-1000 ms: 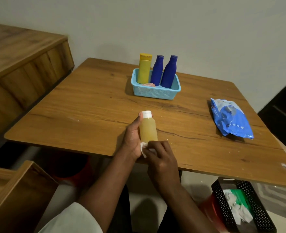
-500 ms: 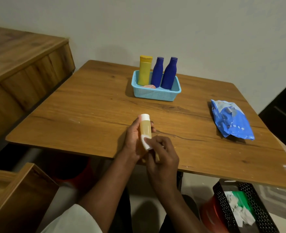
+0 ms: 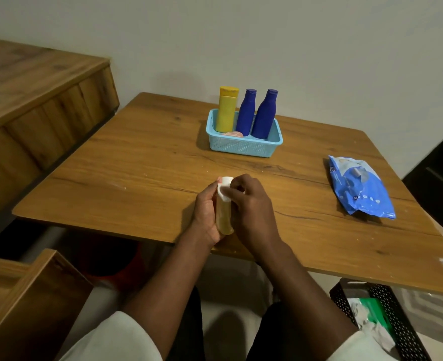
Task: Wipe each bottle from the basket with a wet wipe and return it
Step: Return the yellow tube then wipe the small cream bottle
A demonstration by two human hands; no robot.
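Note:
My left hand (image 3: 206, 212) grips a small bottle of yellowish liquid (image 3: 224, 217) with a white cap, held over the near edge of the wooden table (image 3: 137, 178). My right hand (image 3: 251, 204) pinches a white wet wipe (image 3: 224, 192) against the bottle's cap and upper side. At the back of the table a light blue basket (image 3: 243, 148) holds a yellow bottle (image 3: 226, 109), two dark blue bottles (image 3: 246, 112) and a small pinkish item (image 3: 232, 134) lying low inside.
A blue wet wipe pack (image 3: 359, 187) lies on the table's right side. On the floor at the right a black perforated bin (image 3: 402, 321) holds used wipes. Wooden furniture (image 3: 32, 105) stands to the left, and a red object sits under the table.
My right hand has slid the wipe up from the bottle's base to its cap. The left hand has kept its grip on the bottle.

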